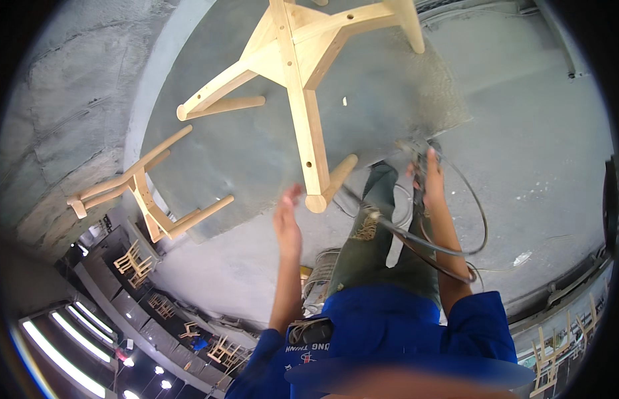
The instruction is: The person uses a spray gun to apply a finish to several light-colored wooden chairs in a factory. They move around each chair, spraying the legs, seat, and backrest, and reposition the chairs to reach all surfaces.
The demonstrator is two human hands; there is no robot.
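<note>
A pale, unfinished wooden chair frame (293, 73) fills the top middle, its legs and crossing rails spread wide. My left hand (287, 223) is raised beside the lower end of one leg. Its fingers are stretched out and slightly blurred, with nothing in them, and a small gap seems to part them from the wood. On the right, my right hand (434, 179) is closed round a spray gun (416, 156), whose head is smeared by motion. Thin dark hoses (479, 206) loop from the gun past my forearm and across my legs.
A second wooden frame (146, 193) stands to the left beside a curved grey wall (70, 86). A grey sheet (243, 153) lies under the frames. Behind my left arm is a wire-like basket (321, 276). More chair frames (133, 263) stand at the far left and lower right (555, 352).
</note>
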